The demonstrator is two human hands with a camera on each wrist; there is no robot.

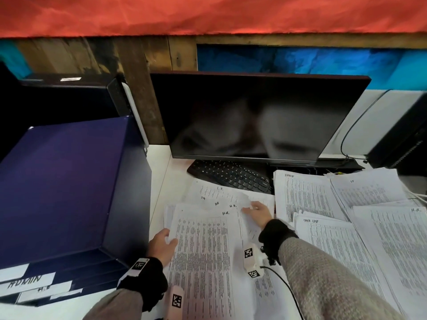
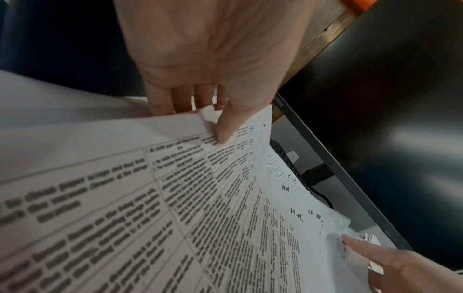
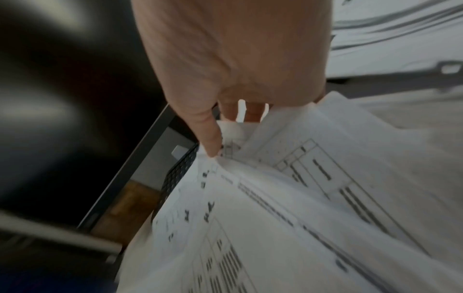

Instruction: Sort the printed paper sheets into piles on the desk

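Note:
A fanned stack of printed sheets (image 1: 203,245) lies in front of me on the white desk, with handwritten "HR" marks at the top corners. My left hand (image 1: 165,242) pinches the left edge of the top sheet (image 2: 175,178), thumb on top and fingers underneath. My right hand (image 1: 255,212) pinches a curled upper right corner of the sheets (image 3: 250,178), thumb above it. Sorted piles sit to the right: one pile (image 1: 300,195) by the keyboard, an "IT" pile (image 1: 367,190), a "Task list" pile (image 1: 335,245) and an "HR" pile (image 1: 397,239).
A dark monitor (image 1: 254,116) and a black keyboard (image 1: 231,176) stand behind the sheets. A navy box (image 1: 64,185) fills the left, above labelled trays (image 1: 34,280). A black cable (image 1: 360,125) and a dark case (image 1: 402,135) sit at the right.

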